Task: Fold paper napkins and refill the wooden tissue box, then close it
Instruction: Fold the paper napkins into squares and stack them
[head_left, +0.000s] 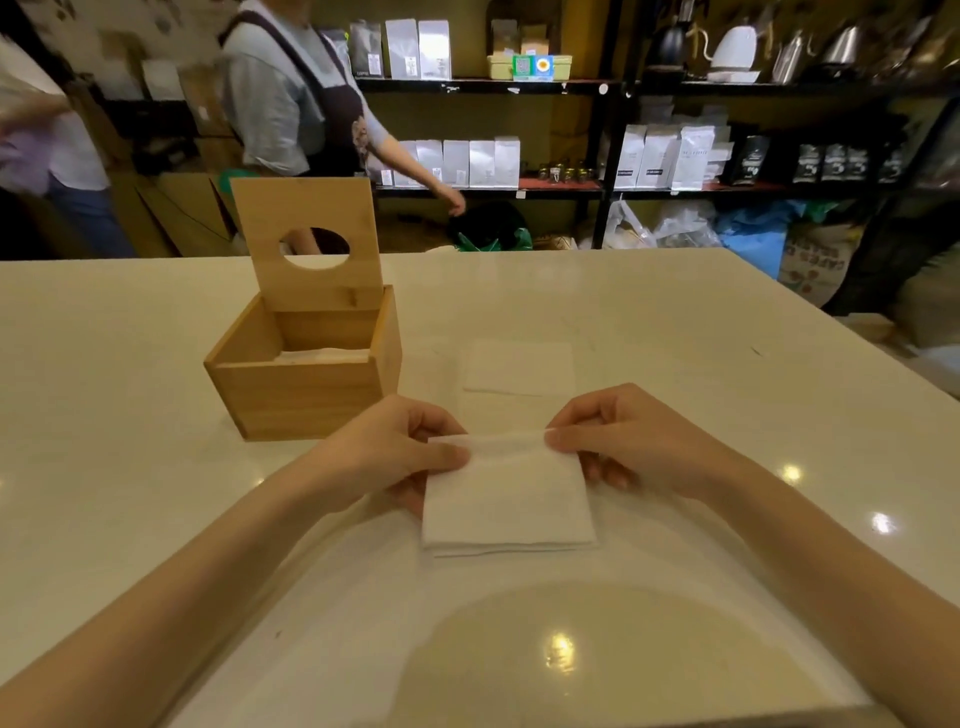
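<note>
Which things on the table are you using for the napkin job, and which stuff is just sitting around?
For the job:
- napkin, pinched by the left hand and right hand
- spare napkins on the table
- wooden box, lid up, some napkins inside

Just around:
- white bags on shelves
- kettles
- a person in an apron

No legible text; shelf bags (654, 156) labels too blurred.
</note>
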